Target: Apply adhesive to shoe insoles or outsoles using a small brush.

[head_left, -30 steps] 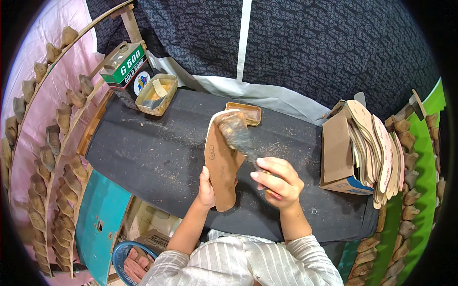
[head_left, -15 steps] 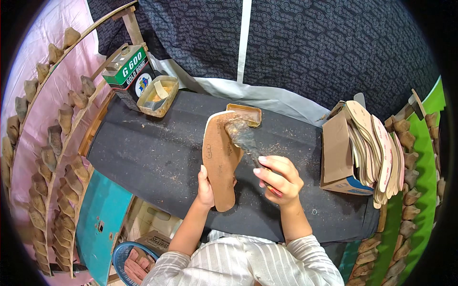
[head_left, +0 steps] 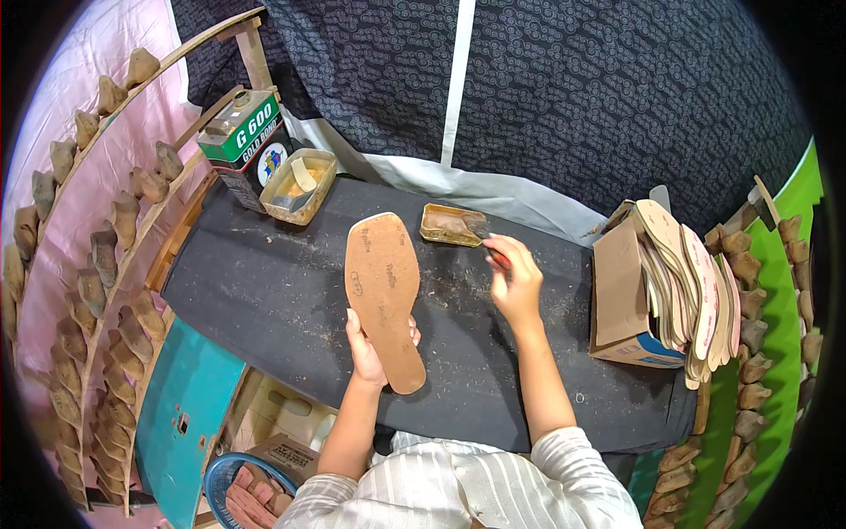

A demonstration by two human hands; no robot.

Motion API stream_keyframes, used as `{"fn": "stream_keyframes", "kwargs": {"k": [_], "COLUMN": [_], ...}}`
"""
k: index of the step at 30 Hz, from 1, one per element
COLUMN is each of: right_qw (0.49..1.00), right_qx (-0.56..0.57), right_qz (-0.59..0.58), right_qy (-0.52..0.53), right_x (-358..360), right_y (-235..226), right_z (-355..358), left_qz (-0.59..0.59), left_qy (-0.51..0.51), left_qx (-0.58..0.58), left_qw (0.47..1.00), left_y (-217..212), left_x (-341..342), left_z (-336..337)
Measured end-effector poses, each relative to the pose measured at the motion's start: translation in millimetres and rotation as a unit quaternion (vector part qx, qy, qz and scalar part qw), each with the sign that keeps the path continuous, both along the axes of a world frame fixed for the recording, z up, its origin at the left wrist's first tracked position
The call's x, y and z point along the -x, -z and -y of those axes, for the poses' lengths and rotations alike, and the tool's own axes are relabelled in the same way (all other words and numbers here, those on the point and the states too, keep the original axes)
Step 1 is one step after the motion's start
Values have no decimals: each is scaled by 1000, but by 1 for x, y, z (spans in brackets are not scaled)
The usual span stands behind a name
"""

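A brown shoe insole [head_left: 385, 291], printed with dark marks, is held upright by its narrower part in my left hand [head_left: 368, 351], thumb on one side and fingertips on the other. My right hand [head_left: 515, 280] closes round the reddish handle of a brush [head_left: 500, 257]. Its dark bristles reach the right end of a small yellowish tray [head_left: 451, 227] that contains a brownish substance. Part of the brush is hidden by my fingers.
A cardboard box [head_left: 619, 291] on the right overflows with stacked insoles [head_left: 680, 282]. At the back left stand a green and black metal can [head_left: 247, 145] and a plastic tub [head_left: 300, 187] with a scraper. Shoe lasts [head_left: 101, 256] line racks on both sides. A blue basket [head_left: 211, 480] sits below.
The brush in my right hand has left the insole's upper part and gone to the small tray. My left hand has shifted the insole slightly left and turned its face more toward me.
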State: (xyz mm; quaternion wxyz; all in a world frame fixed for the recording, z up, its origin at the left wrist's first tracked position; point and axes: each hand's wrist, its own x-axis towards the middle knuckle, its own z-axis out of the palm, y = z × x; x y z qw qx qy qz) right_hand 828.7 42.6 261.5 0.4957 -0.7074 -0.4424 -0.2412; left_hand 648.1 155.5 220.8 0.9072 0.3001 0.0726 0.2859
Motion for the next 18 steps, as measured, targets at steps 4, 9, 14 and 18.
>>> {"fn": "stream_keyframes", "kwargs": {"k": [4, 9, 14, 18], "right_qw": [998, 995, 995, 994], "right_qx": [44, 64, 62, 66], "right_qz": [0, -34, -36, -70], "right_qy": [-41, -71, -65, -52], "right_x": [-29, -47, -49, -56], "right_y": [26, 39, 50, 62], "right_z": [-31, -46, -43, -39], "left_qz": [6, 11, 33, 59], "left_qy": [-28, -49, -46, -26], "left_qx": [17, 16, 8, 14], "left_qw": [999, 999, 998, 998], "left_y": [-2, -3, 9, 9], "left_x": [8, 15, 22, 22], "left_z": [-6, -9, -17, -18]}}
